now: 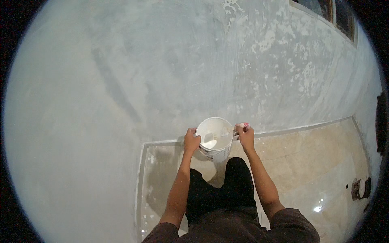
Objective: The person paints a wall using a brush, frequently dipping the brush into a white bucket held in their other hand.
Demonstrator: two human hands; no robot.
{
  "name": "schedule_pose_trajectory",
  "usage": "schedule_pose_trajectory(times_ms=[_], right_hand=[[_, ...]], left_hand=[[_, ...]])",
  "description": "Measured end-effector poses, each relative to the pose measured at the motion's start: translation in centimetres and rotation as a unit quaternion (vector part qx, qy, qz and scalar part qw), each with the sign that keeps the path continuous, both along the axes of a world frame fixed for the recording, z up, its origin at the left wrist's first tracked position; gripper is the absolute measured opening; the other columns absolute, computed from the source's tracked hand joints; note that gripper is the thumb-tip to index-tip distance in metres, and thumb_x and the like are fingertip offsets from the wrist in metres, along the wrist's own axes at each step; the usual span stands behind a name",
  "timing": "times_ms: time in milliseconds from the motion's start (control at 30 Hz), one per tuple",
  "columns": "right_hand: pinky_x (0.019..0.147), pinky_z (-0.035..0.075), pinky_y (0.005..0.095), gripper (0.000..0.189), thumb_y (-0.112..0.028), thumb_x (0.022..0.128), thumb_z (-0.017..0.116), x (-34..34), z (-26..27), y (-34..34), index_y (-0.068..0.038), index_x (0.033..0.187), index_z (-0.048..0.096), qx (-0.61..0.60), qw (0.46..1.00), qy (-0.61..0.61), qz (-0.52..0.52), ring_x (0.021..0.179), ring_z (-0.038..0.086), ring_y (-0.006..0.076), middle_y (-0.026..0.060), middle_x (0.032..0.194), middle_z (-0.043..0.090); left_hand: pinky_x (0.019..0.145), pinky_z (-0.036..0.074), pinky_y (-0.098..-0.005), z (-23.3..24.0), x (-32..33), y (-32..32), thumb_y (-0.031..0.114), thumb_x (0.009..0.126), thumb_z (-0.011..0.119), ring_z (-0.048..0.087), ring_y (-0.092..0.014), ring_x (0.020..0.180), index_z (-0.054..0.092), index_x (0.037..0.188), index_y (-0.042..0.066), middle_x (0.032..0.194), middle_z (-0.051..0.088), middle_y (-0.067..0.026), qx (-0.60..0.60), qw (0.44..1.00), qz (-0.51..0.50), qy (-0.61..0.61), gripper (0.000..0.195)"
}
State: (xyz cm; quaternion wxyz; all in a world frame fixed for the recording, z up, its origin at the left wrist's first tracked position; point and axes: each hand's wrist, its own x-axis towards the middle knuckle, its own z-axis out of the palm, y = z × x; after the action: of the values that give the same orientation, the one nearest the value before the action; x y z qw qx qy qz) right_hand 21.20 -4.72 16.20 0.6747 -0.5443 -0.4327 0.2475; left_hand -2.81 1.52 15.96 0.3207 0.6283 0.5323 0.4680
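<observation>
A white plastic bucket (216,153) stands between my two hands, near the foot of the wall. White material and a pale, squarish piece (208,138) show inside it. My left hand (192,141) grips the bucket's left rim, thumb on the near side. At the right of the rim is my right hand (245,136), its fingers bent around a small red and white object (244,124) that is mostly hidden. Whether those fingers also touch the bucket is hard to tell.
A grey plastered wall (182,76) with white patches rises ahead and along the left. Below lies a beige tiled floor (291,155) with white specks. A window (329,13) is at the upper right; dark brown objects (360,189) lie at the far right.
</observation>
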Motion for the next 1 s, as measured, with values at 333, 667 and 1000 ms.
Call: schedule_pose_trajectory(times_ms=[333,667,1000], right_hand=[[0.048,0.047,0.0264,0.023,-0.022,0.089,0.065,-0.6,2.5,-1.9,0.000,0.088,0.063,0.038,0.999,0.030,0.006,0.059,0.063,0.0131,0.0072,0.071,0.066],[0.049,0.050,0.0260,0.021,-0.021,0.091,0.064,-1.1,3.2,-2.7,0.000,0.095,0.062,0.042,0.998,0.047,0.021,0.065,0.065,0.0140,0.0080,0.079,0.067],[0.052,0.052,0.0267,0.022,-0.022,0.091,0.063,-0.3,3.3,-2.4,-0.001,0.098,0.062,0.041,0.997,0.060,0.031,0.066,0.065,0.0145,0.0082,0.080,0.067]], left_hand=[[0.093,0.048,-0.0376,-0.5,-1.6,1.5,0.003,0.070,0.055,0.060,-0.034,0.110,0.052,0.116,-0.006,0.116,0.062,-0.0248,0.087,0.996,-0.014,-0.021,0.047],[0.089,0.050,-0.0387,-0.8,-1.8,2.0,0.004,0.071,0.054,0.061,-0.036,0.108,0.050,0.118,-0.007,0.118,0.060,-0.0268,0.082,0.997,-0.011,-0.001,0.048],[0.074,0.056,-0.0398,-0.9,-1.0,1.9,0.005,0.072,0.053,0.065,-0.036,0.098,0.048,0.117,-0.006,0.115,0.062,-0.0261,0.058,0.998,-0.012,-0.032,0.047]])
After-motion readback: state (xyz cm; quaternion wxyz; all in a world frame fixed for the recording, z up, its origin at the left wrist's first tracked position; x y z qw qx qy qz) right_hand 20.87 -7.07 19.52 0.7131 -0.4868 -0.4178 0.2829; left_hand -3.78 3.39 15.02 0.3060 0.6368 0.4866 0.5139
